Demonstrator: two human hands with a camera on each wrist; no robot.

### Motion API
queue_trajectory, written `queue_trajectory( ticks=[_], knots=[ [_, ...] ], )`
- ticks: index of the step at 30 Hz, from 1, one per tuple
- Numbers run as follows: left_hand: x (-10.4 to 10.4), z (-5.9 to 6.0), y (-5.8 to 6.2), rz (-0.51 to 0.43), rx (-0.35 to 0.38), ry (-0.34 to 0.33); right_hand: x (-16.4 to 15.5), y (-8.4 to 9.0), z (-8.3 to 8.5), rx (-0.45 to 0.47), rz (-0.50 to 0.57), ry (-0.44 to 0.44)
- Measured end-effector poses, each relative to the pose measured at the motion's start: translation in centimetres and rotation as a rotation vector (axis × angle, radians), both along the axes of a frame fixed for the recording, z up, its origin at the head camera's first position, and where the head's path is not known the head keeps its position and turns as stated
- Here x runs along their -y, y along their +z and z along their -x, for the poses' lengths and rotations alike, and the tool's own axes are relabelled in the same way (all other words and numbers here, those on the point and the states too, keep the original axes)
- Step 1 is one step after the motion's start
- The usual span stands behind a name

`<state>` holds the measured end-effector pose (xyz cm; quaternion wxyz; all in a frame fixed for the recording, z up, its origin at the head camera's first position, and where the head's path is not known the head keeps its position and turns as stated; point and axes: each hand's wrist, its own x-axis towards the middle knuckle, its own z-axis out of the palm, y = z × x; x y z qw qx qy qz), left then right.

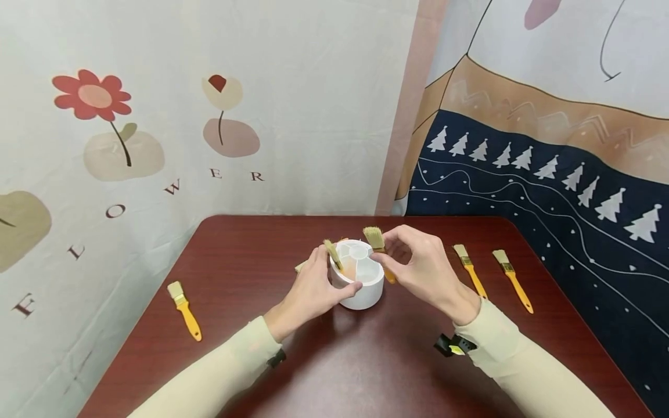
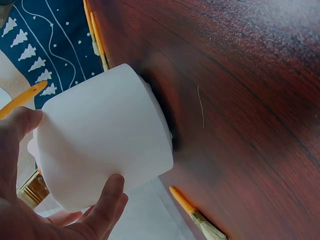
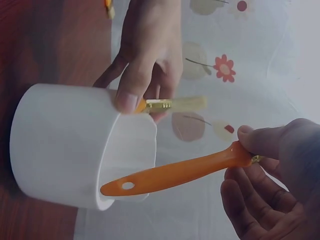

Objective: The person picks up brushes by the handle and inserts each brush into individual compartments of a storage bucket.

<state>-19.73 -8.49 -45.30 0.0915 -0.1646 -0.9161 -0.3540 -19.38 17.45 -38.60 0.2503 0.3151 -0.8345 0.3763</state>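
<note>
In the head view, a white round divided holder [image 1: 366, 297] stands on the table. My left hand [image 1: 316, 284] grips its left side, thumb at the front near the rim. A paintbrush [image 1: 333, 254] stands bristles up in a left compartment, beside that hand's fingers. My right hand [image 1: 418, 264] pinches another paintbrush [image 1: 373, 237] close to the metal band, bristles up, over the holder's right side. The right wrist view shows its orange handle [image 3: 185, 172] pointing down, with the holed end overlapping the holder's rim [image 3: 106, 200].
One paintbrush [image 1: 185, 313] lies at the table's left. Two more, an inner brush [image 1: 472, 273] and an outer brush [image 1: 514, 281], lie at the right. Bristles of another brush [image 1: 300, 266] show behind my left hand. A loose bristle [image 2: 201, 107] lies on the table.
</note>
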Motion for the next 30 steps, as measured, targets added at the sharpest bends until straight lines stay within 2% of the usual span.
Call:
queue_trajectory(
  ticks=[8, 16, 22, 30],
  knots=[
    [-0.1, -0.3, 0.2, -0.009, 0.011, -0.006, 1.2, -0.3, 0.0, -0.045, 0.042, 0.053],
    [-0.1, -0.4, 0.2, -0.004, -0.003, -0.009, 1.7, -1.3, 0.4, -0.065, 0.043, 0.07],
    [0.0, -0.4, 0.2, -0.004, -0.002, -0.004, 1.8, -1.4, 0.4, -0.085, 0.06, 0.084],
    [-0.1, -0.4, 0.3, 0.002, -0.008, -0.001, 2.0, -2.8, 1.0, -0.055, -0.02, 0.105]
  ],
)
